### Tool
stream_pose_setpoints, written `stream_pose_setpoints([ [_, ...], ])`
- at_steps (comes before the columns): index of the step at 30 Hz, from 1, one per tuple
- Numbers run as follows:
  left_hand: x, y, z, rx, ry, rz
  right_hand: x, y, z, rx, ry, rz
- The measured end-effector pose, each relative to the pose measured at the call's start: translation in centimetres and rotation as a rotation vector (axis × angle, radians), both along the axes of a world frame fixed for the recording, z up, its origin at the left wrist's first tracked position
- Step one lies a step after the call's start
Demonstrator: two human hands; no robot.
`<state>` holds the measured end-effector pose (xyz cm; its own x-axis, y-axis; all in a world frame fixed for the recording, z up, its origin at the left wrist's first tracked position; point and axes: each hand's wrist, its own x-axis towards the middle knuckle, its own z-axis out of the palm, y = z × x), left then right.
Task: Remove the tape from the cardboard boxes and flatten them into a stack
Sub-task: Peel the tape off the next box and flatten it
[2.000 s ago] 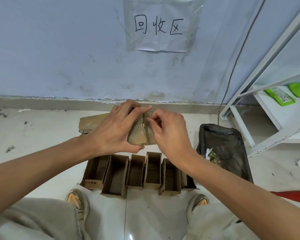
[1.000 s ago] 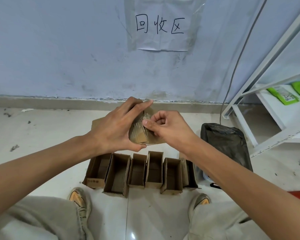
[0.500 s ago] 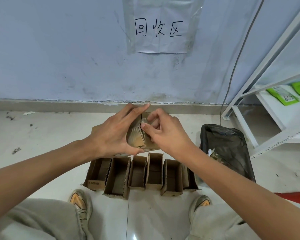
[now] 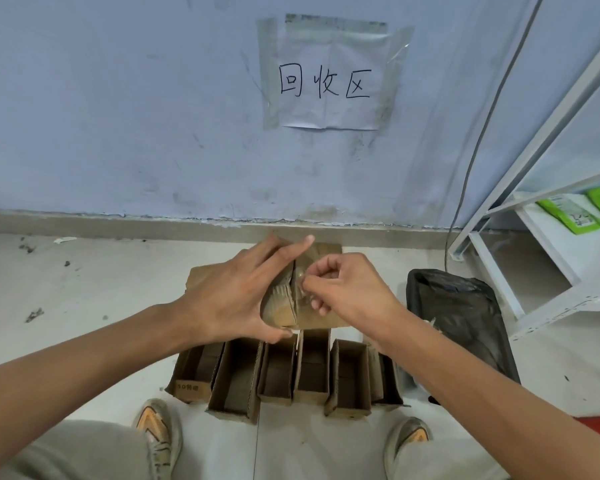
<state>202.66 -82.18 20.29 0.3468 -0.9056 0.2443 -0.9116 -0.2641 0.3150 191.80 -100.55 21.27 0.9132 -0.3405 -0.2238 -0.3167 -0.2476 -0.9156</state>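
Flattened box [image 4: 284, 306] clasped by left hand [image 4: 238, 292]; tape [image 4: 300, 284] on its right face pinched by right hand [image 4: 347, 289], peel direction rightward.

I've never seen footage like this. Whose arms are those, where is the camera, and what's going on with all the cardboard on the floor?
There is no machine here: a person wears a wide-angle camera on the head, so the one picture looks forward and down at their own arms, knees and shoes.

The left hand grips a small cardboard box held up in front of them. The right hand pinches at the box's end, where something clear and shiny shows, probably a strip of tape being peeled.

On the floor below stands a row of open boxes, side by side, open ends up. Behind the hands lies flat cardboard, probably boxes already flattened. To the right sits a bin lined with a black bag, and beyond it a white shelf. A handwritten paper sign is taped to the wall.
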Motion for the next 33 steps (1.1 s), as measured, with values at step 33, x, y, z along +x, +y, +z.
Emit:
stream_pose_setpoints([
  [33,1.7,-7.8,0.0,0.097,-0.077,0.053,1.9,-8.2,-3.2,0.671,-0.101,-0.166],
])
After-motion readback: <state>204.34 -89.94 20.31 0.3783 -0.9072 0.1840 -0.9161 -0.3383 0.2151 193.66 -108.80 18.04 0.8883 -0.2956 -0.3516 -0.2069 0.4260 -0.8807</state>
